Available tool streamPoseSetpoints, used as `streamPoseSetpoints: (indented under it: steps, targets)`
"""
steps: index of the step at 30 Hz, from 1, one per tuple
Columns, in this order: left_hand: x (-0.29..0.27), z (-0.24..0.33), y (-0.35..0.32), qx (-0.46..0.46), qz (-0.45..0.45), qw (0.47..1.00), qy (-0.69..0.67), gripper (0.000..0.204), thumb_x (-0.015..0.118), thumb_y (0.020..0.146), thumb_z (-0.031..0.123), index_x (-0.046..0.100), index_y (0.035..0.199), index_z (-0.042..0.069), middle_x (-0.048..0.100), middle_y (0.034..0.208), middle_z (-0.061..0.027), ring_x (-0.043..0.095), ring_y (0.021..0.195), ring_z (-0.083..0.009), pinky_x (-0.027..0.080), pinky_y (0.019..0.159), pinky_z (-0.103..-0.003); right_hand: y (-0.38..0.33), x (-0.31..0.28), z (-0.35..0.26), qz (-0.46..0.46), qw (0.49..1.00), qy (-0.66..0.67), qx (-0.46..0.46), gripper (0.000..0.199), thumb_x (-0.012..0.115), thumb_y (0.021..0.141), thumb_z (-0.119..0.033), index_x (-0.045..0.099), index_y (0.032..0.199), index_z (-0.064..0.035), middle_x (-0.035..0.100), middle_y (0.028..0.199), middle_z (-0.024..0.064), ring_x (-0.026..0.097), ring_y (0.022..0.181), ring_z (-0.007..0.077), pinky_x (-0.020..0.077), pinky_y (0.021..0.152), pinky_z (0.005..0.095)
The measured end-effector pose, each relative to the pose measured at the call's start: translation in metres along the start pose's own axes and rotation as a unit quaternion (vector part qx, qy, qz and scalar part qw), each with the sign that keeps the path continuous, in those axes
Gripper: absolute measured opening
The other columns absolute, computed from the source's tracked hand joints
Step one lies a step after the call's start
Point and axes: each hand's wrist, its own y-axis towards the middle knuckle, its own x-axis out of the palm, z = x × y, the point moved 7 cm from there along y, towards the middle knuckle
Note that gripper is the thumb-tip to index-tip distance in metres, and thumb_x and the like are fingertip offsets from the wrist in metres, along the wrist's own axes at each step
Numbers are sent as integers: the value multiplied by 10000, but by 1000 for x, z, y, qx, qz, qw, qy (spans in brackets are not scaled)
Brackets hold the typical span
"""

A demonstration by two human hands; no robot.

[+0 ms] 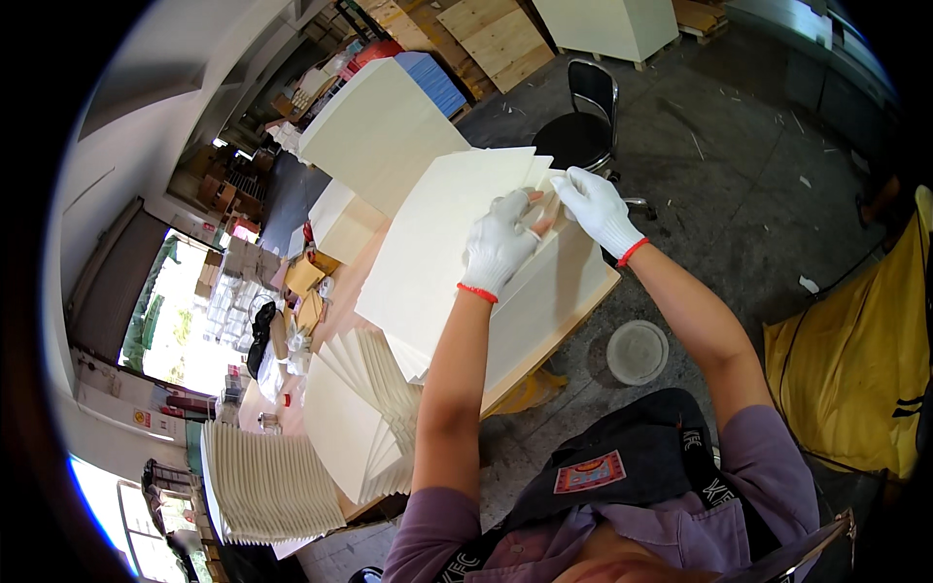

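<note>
A tall stack of large cream sheets (550, 291) stands on a wooden table in front of me. Its top sheets (442, 238) are shifted and fanned out to the left. My left hand (498, 243), in a white knit glove with bare fingertips showing, bends its fingers round the right edge of these upper sheets. Close beside it, my right hand (597, 208), gloved in white with a red cuff, pinches at the far right corner of the sheets. How many sheets each hand grips is hidden.
Fanned cream sheets (355, 408) and a ridged pile (267, 481) lie at the near left. Behind stands another cream stack (384, 131). A black chair (575, 136) is beyond the table. A round grey container (638, 352) and a yellow sack (850, 360) are on the right.
</note>
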Motion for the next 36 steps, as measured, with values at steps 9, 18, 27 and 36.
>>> streamPoseSetpoints:
  steps: [9, 18, 27, 36]
  targets:
    - [-2, 2, -7, -23, -26, 999, -32, 464, 785, 934, 298, 689, 1377, 200, 720, 1305, -108, 690, 1212, -329, 532, 1023, -412, -3, -1, -3, -24, 999, 16, 30, 468, 592, 1085, -432, 541, 824, -47, 536, 686, 20, 510, 642, 95, 423, 612, 334]
    - [-1, 5, -8, 2, -24, 1000, 17, 584, 782, 924, 368, 615, 1472, 258, 689, 1276, -120, 700, 1143, -336, 552, 999, -442, 0, -8, 3, -95, 994, 26, 57, 448, 632, 1063, -474, 585, 862, -76, 507, 709, -26, 473, 649, 74, 387, 594, 287]
    - [-2, 8, -7, -19, -62, 998, -4, 621, 807, 894, 310, 615, 1481, 245, 698, 1343, -100, 654, 1284, -328, 509, 1080, -426, 1, -7, 16, -94, 989, 73, 91, 493, 626, 1064, -513, 520, 801, -110, 474, 685, -37, 439, 622, 57, 346, 567, 268]
    - [-2, 0, -9, -4, 10, 998, -58, 424, 679, 993, 242, 659, 1415, 274, 719, 1185, -116, 721, 1078, -330, 561, 946, -427, -1, -29, 10, -74, 991, -88, 70, 591, 543, 1033, -629, 625, 837, -78, 621, 704, 83, 634, 685, 242, 465, 653, 398]
